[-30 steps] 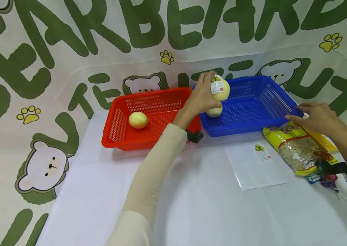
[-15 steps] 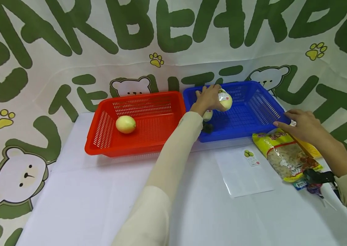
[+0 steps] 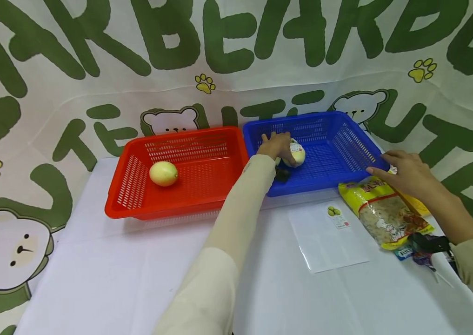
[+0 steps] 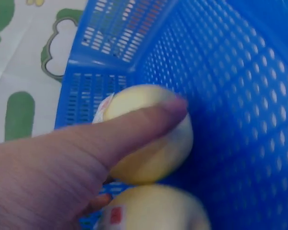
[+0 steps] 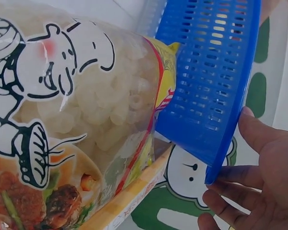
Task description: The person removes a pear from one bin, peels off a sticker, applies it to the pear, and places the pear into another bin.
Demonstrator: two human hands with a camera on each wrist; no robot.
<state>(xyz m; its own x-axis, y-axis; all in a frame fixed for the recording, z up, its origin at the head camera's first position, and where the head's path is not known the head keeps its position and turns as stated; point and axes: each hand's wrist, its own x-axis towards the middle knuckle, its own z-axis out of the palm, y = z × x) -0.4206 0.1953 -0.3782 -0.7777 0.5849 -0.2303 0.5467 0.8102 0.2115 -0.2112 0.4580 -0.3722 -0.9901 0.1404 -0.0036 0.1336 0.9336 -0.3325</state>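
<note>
My left hand [image 3: 276, 145] grips a pale yellow melon [image 3: 296, 155] with a printed sticker, low inside the blue plastic basket [image 3: 320, 187]. In the left wrist view the thumb lies across the held melon [image 4: 158, 155], and a second stickered melon [image 4: 158, 211] sits right beside it, mostly hidden from the head camera. At the basket's right corner, my right hand [image 3: 409, 172] holds the rim, thumb on its edge and fingers around the outside, as the right wrist view shows. Another melon [image 3: 163, 174] lies at the left in the red basket [image 3: 177, 209].
The red basket stands against the blue one's left side. In front lie a clear sleeve [image 3: 324, 246] with a melon label, a yellow snack bag [image 3: 383, 214], a small blue packet [image 3: 403, 252] and a wrapped lollipop [image 3: 422, 258]. A printed cloth [image 3: 228, 107] rises behind.
My left hand has lowered the melon from above the blue basket's left side down into it. The right hand stays at the rim, and the head view has turned slightly right.
</note>
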